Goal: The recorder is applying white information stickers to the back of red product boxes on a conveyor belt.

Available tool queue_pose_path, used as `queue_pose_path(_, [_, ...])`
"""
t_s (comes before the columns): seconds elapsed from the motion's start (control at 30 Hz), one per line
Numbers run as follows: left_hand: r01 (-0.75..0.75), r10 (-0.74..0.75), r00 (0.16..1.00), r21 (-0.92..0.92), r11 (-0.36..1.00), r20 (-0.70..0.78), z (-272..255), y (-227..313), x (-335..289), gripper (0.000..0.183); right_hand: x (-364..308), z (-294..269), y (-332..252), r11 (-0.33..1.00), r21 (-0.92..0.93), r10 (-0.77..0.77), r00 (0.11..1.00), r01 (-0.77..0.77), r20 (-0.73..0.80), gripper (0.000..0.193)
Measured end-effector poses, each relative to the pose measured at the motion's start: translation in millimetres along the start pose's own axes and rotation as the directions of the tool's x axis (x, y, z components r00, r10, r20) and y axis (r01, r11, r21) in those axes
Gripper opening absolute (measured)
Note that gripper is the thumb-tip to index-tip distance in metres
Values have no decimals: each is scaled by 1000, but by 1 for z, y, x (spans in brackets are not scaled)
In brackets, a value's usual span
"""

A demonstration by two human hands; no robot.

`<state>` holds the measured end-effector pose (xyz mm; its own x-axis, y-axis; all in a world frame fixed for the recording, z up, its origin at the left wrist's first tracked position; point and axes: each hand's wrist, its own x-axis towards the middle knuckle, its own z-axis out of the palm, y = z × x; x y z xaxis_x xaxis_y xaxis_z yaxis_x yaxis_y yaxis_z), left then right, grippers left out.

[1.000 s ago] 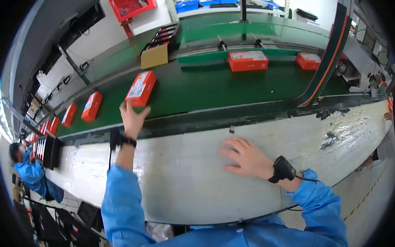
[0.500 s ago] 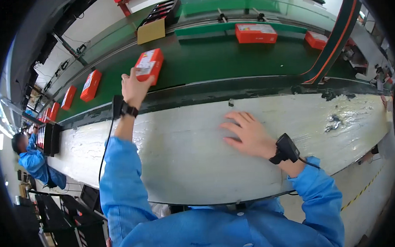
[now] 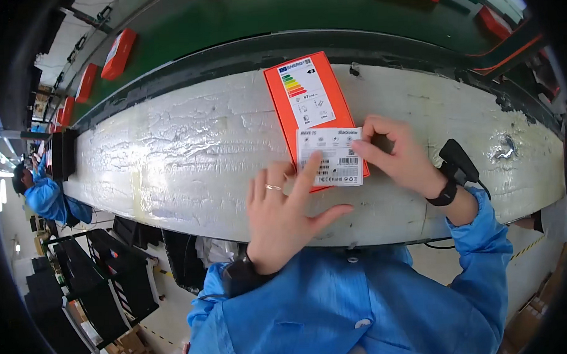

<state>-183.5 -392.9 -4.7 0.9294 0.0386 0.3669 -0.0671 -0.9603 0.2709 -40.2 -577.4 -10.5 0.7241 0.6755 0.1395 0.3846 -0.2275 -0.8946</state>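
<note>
An orange-red box [image 3: 338, 106] lies slightly tilted on the pale bench in front of me. A white label with a coloured energy scale [image 3: 318, 110] covers its upper part. Over the lower part is a white printed label [image 3: 328, 140], set at an angle to the box, its upper right corner reaching past the box edge. My right hand [image 3: 395, 151] pinches the right edge of that label between thumb and bent forefinger. My left hand [image 3: 284, 208] has its fingers apart, the forefinger tip on the label's left part and the thumb stretched out over the bench.
Beyond the bench [image 3: 188, 124] runs a green conveyor [image 3: 228, 23] carrying more orange-red boxes [image 3: 118, 55]. A dark upright frame [image 3: 510, 50] stands at the right. Far left, a person in blue [image 3: 47, 194] works beside a black crate [image 3: 61, 156]. Black bins [image 3: 106, 277] stand on the floor.
My left hand has brought the box from the conveyor onto the bench and let go of it. My right hand has risen from the bench to the label's edge. The view has shifted downward.
</note>
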Motion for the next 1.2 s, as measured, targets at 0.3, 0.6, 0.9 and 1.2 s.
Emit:
queue_pose_path(0.3, [320,-214,945,-835,448,247,-34,-13,34,47,-3,-1,-29,944,276,-217,971,182,99,15])
queue_pose_path(0.6, [528,-127,849,-809,258,514,-37,-9,40,17,0,-22,-49,964,255,22,978,-76,209,9])
queue_pose_path(0.9, [459,-134,887,-872,172,441,-41,-3,37,33,1,-16,-50,879,448,8,945,-163,328,10])
queue_pose_path(1.2, [437,-162,889,-899,24,428,-51,-3,26,24,-12,18,-50,725,613,70,919,-314,388,16])
